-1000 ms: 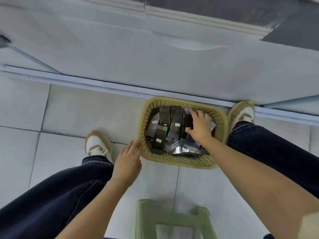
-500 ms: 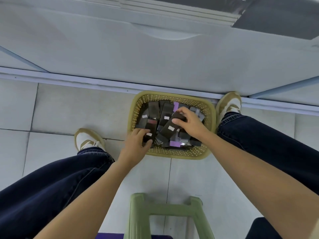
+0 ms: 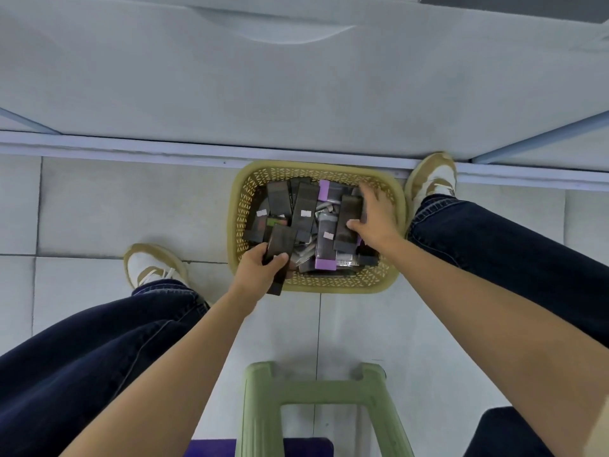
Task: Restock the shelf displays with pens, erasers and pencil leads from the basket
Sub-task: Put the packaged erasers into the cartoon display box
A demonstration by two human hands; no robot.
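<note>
Since half a second ago the left hand has closed on a flat dark box at the basket's near left corner. It grips that box with thumb and curled fingers, and the box's lower end pokes out past the near rim. Meanwhile the right hand has shifted from the basket's middle to its right side, where it holds a second dark box, thumb at the near end and fingers curled over the far end.

The basket is rounded-rectangular, of olive-yellow plastic with latticed walls, and it is heaped with slim oblong packs: mostly matte dark ones with small white labels, a purple-ended pack and some glossy silvery wrappers. A ribbed green plastic stool stands nearer than the basket on smooth pale floor tiles. A tan-and-white shoe sits left of the basket, another just beside its far right corner. Beyond the basket runs the shelf base, a plain pale panel.
</note>
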